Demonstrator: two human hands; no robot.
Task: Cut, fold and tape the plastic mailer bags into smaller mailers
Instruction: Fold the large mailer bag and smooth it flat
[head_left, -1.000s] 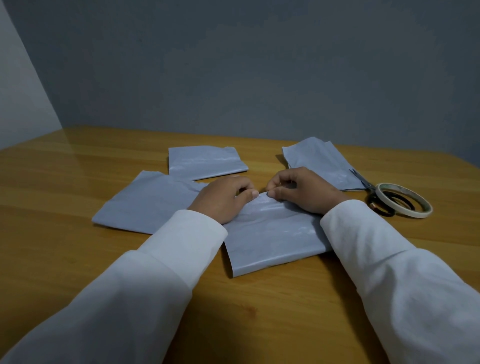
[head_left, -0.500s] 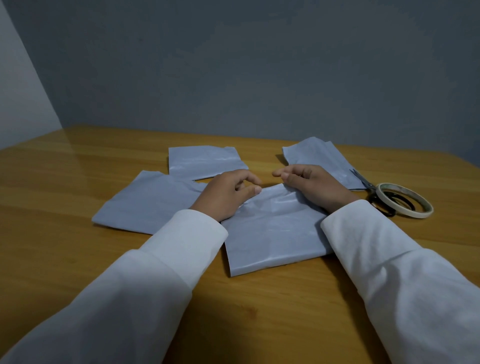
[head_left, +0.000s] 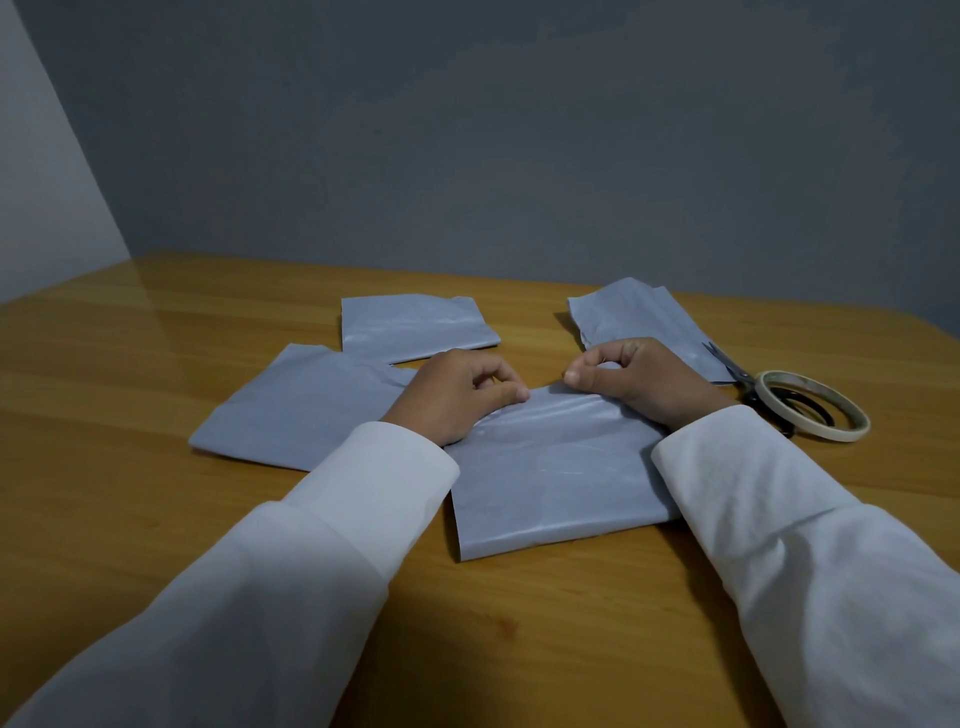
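Mailer (head_left: 556, 467): far edge pinched again by both hands, left (head_left: 457, 397), right (head_left: 639, 382); right fingers recurled.

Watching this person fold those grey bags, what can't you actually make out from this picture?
- Head view: the far edge of the front mailer is covered by the left hand and right hand, so whether it is being pinched is unclear.
- The scissors: handles lie under the tape roll.
- The left mailer: its near right corner is hidden by the left sleeve.
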